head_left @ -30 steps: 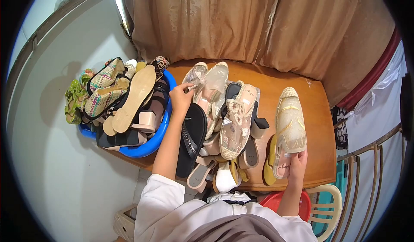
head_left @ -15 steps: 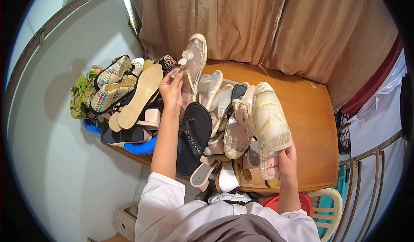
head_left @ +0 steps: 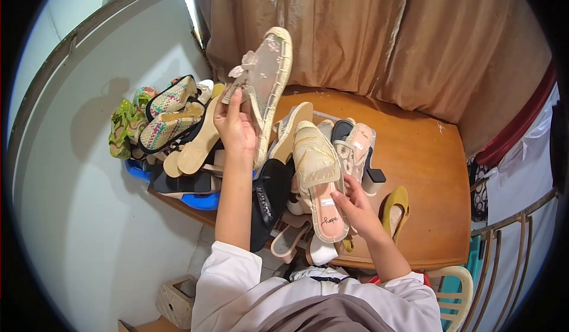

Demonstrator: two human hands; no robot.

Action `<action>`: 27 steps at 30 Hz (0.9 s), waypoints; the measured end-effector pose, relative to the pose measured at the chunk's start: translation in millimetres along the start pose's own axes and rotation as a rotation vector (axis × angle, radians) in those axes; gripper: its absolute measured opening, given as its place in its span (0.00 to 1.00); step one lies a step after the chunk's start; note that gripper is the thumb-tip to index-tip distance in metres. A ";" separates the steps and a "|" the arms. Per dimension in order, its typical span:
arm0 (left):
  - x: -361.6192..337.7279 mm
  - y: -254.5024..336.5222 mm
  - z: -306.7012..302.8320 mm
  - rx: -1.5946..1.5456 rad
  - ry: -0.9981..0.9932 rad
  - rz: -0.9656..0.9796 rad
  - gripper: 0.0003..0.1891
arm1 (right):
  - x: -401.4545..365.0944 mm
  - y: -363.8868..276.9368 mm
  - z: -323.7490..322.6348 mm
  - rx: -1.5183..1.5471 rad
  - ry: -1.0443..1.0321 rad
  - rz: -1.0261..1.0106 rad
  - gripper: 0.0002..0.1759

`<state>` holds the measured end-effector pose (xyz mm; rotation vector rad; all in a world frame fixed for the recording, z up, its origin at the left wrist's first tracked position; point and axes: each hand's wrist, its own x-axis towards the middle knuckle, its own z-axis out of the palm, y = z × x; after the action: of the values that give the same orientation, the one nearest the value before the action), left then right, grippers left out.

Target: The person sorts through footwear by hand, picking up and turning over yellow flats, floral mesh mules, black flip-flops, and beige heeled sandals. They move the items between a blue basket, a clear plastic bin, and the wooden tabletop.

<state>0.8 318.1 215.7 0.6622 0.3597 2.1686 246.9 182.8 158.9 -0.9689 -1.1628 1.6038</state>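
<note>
My left hand (head_left: 236,127) grips a sheer espadrille (head_left: 271,77) with a rope-edged sole and a pale bow trim, raised toe-up above the pile. In my right hand (head_left: 358,210) is a cream espadrille mule (head_left: 317,163) with gold stitching; my thumb presses on its pink insole, near a white label and the word "hope". Beneath and behind the mule lie another patterned espadrille (head_left: 359,144) and a sandal with a black block heel (head_left: 373,177). A black thong sandal (head_left: 268,204) leans beside my left forearm.
Several shoes, including woven wedges (head_left: 172,124) and a tan-soled shoe (head_left: 198,139), are heaped over a blue basin (head_left: 200,201) on the left. A mustard flat shoe (head_left: 396,210) lies on the wooden table (head_left: 432,172). A plastic chair (head_left: 456,290) stands at the lower right.
The cream mule has moved left in my right hand, showing more of its insole. My left hand has lifted the sheer espadrille higher. The mustard shoe has come into view.
</note>
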 end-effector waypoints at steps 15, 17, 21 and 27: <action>-61.7 37.5 -24.3 0.003 0.105 -0.001 0.09 | 45.7 17.1 30.6 -0.830 -0.042 -0.436 0.44; -66.4 35.7 -22.4 0.012 0.109 -0.020 0.09 | 39.7 0.5 32.8 -0.643 -0.089 -0.373 0.48; -93.4 26.2 -5.8 0.047 -0.010 -0.021 0.09 | 41.3 -14.1 39.0 -0.195 -0.150 -0.274 0.54; -145.1 5.9 23.0 0.322 -0.183 -0.128 0.12 | 37.5 -12.4 34.7 -0.300 -0.178 -0.395 0.61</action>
<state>86.3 201.5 188.5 0.9815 0.6424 1.9275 206.4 211.5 176.4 -0.7291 -1.6387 1.2374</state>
